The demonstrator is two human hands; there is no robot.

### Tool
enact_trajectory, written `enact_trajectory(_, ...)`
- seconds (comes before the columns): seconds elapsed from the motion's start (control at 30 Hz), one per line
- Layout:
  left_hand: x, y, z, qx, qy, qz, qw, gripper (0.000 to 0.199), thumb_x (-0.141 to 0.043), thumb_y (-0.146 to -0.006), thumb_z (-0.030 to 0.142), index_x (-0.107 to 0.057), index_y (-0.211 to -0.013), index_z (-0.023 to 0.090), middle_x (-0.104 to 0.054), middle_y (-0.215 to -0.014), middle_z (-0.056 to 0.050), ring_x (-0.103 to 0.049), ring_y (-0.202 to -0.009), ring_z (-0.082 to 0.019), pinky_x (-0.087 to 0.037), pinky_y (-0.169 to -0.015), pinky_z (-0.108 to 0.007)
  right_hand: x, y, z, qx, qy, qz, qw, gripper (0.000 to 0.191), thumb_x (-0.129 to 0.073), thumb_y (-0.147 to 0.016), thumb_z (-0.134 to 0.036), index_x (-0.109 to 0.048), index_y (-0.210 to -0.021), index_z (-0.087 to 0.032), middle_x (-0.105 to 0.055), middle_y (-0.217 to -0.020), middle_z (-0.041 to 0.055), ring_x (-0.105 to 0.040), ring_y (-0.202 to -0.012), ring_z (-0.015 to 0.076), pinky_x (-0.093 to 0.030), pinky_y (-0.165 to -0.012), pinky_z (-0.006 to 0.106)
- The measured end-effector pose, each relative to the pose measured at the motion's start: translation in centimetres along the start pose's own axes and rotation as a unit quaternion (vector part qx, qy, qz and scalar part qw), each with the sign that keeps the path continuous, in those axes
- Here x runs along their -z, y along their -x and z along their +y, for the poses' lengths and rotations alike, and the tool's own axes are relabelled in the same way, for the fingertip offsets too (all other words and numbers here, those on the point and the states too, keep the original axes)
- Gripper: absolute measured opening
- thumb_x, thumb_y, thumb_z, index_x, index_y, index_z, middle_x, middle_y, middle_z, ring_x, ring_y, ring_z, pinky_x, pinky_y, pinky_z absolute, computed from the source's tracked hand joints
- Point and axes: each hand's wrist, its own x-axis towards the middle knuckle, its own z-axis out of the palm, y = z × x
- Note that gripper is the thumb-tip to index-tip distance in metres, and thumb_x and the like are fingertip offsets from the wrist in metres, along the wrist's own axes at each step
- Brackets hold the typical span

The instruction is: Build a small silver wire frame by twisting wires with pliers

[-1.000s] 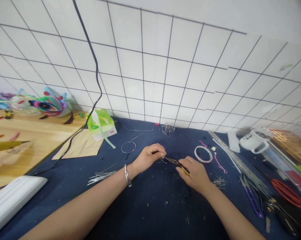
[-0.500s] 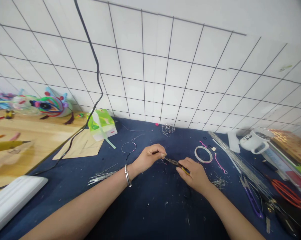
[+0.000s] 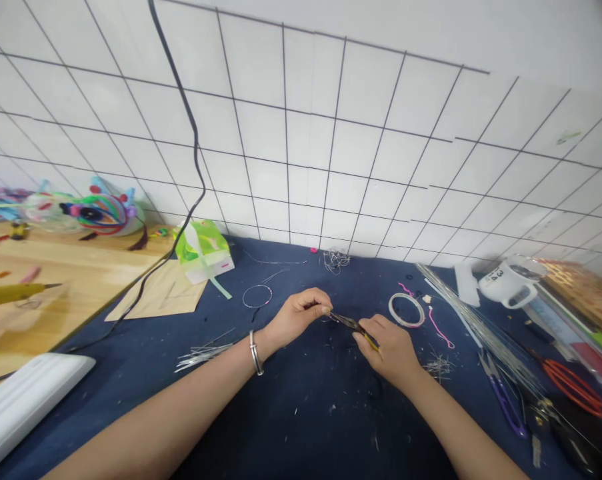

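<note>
My right hand (image 3: 387, 348) is closed around the yellow handles of a pair of pliers (image 3: 348, 323), whose dark jaws point left. At the tip of those jaws, my left hand (image 3: 302, 315) pinches something thin between thumb and forefinger; it looks like fine wire, though the fingers hide most of it. A silver bangle (image 3: 255, 352) circles the left wrist. Left of that hand lies a thin wire ring (image 3: 257, 296) with small pink marks. Short straight wires (image 3: 203, 357) lie in a loose bundle beside the left forearm.
On the dark blue cloth (image 3: 305, 427), a tape roll (image 3: 407, 310), long wires (image 3: 481, 327), purple-handled snips (image 3: 505, 400) and orange-red handles (image 3: 573, 387) are to the right. A mug (image 3: 509, 283) stands behind them. A black cable (image 3: 193, 133) hangs at left, near a white box-like object (image 3: 35, 400).
Both hands stay nearly in place at the pliers' tip. The small wire end that showed below the jaws is less visible now.
</note>
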Motion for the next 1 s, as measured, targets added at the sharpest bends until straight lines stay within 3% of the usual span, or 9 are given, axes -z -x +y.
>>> enact_trajectory(0.77,0.14,-0.06,-0.83,-0.017,0.022,-0.007,1.0,0.005,-0.058,-0.077,0.018,-0.058,-0.075,0.013,-0.057,-0.082,-0.004,-0.054,-0.078,-0.013,-0.043,-0.074,-0.028,-0.39,-0.01,-0.38,-0.033,-0.052,-0.021,0.998,0.021,-0.042,-0.085,-0.033,-0.059,-0.093,-0.022,-0.055,-0.076,0.0025,-0.051,-0.069,0.0132,-0.039,-0.064,0.023)
enact_trajectory(1.0,0.31,-0.14,-0.91,-0.015,0.018,-0.013,1.0,0.007,-0.057,-0.078,0.019,-0.059,-0.077,0.013,-0.057,-0.082,-0.005,-0.054,-0.077,-0.013,-0.043,-0.073,-0.028,-0.74,0.19,-0.32,-0.015,-0.011,0.01,1.0,0.022,-0.043,-0.085,-0.032,-0.059,-0.094,-0.02,-0.054,-0.077,0.0037,-0.051,-0.073,0.0142,-0.038,-0.067,0.024)
